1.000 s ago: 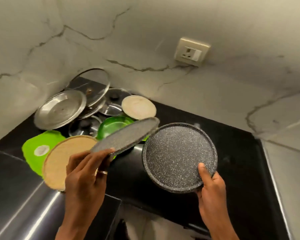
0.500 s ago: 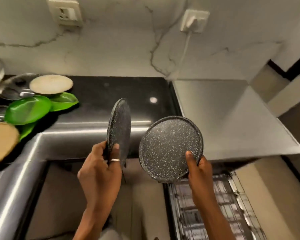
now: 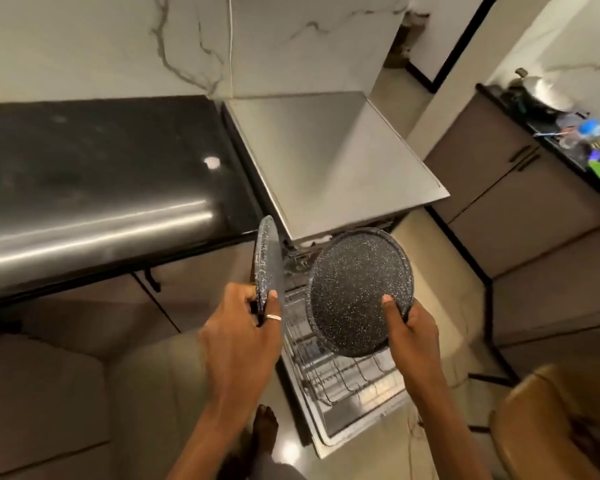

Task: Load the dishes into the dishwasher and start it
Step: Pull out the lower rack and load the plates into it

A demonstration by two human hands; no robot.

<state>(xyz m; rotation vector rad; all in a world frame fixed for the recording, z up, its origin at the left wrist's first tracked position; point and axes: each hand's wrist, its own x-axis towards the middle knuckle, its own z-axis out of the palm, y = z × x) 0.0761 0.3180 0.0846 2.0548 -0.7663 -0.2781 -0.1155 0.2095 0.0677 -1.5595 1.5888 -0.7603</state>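
The left hand (image 3: 243,327) grips one black, white-speckled plate (image 3: 267,268) edge-on; the right hand (image 3: 409,334) pinches a matching round plate (image 3: 357,289) above the pulled-out dishwasher rack (image 3: 340,375).

I am looking at the left hand (image 3: 243,327), which is wearing a thin pale metal ring (image 3: 273,317) on one of its fingers (image 3: 273,304). The right hand (image 3: 413,337) is showing a short, plain thumbnail (image 3: 387,298). Both forearms (image 3: 219,420) are showing uncovered, and a bare foot (image 3: 265,427) is showing below.
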